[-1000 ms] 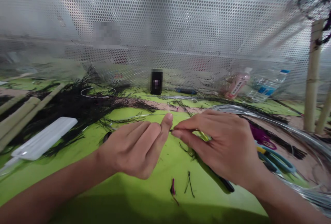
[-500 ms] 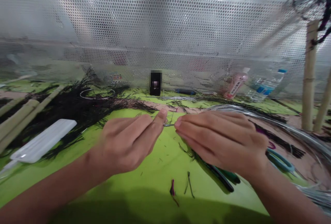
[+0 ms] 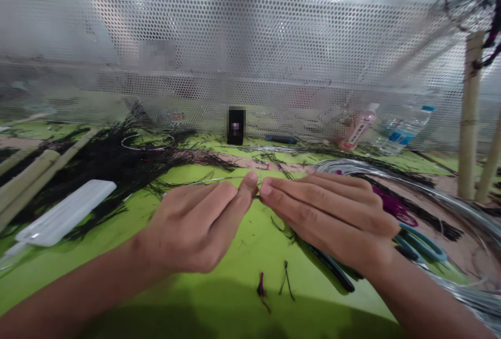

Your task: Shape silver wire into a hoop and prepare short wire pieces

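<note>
My left hand point(image 3: 199, 224) and my right hand point(image 3: 332, 214) meet fingertip to fingertip above the green table point(image 3: 195, 297). Both pinch a thin silver wire point(image 3: 211, 180) that runs off to the left from the pinch point. A short piece of it stands up faintly between the fingertips. Under my right hand lies a dark-handled tool point(image 3: 332, 271), partly hidden by the palm.
Black feathery strands point(image 3: 117, 161) spread over the left. A white flat case point(image 3: 64, 219) lies left. Coiled wire point(image 3: 450, 198), teal scissors point(image 3: 420, 242) and magenta scraps point(image 3: 391, 206) are right. Small bent bits point(image 3: 274, 281) lie near me. A perforated metal screen point(image 3: 250, 57), bottles point(image 3: 360, 125) and a wooden post point(image 3: 467, 114) stand behind.
My two hands rose slightly half a second ago, then dropped back, with fingertips pressed closer together on the wire. The upright wire end looks shorter than a second ago.
</note>
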Demonstrator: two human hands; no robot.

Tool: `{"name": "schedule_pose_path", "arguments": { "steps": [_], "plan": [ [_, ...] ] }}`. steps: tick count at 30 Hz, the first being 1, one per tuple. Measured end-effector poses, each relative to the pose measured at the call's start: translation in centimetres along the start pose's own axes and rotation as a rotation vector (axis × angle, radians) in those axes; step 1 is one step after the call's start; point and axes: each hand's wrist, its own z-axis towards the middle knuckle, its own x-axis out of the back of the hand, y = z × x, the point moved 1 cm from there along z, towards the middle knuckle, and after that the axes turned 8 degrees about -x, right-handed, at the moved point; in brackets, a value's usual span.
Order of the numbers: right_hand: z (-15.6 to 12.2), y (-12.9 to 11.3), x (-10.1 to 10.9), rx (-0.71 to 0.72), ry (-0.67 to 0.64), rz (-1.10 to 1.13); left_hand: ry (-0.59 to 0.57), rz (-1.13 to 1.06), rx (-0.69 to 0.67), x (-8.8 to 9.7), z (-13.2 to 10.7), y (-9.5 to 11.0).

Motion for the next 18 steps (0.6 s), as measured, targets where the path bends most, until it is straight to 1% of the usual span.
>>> {"name": "schedule_pose_path", "arguments": {
  "steps": [3, 6, 9, 11, 14, 16, 18],
  "plan": [
    [-0.1, -0.2, -0.2, -0.028, 0.045, 0.030, 0.012, -0.002, -0.022, -0.3, 0.0, 0.2],
    [-0.2, -0.4, -0.6, -0.102, 0.027, 0.077, 0.027, 0.014, -0.033, -0.5, -0.1, 0.3],
    [-0.3, -0.2, -0.9, -0.121, 0.025, 0.090, -0.006, 0.026, -0.065, -0.8, -0.2, 0.3],
    [-0.4, 0.1, -0.9, -0.080, 0.044, 0.073, -0.024, 0.025, -0.069, -0.8, -0.2, 0.3],
    [-0.3, 0.5, -0.2, 0.069, -0.025, -0.039, -0.015, 0.034, -0.042, -0.8, -0.1, 0.3],
    [-0.1, 0.6, 0.2, 0.163, -0.076, -0.132, -0.018, 0.064, -0.082, -0.6, 0.0, 0.3],
    [0.0, 0.6, 0.5, 0.182, -0.084, -0.191, -0.018, 0.117, -0.137, -0.5, 0.2, 0.3]
  ]
}}
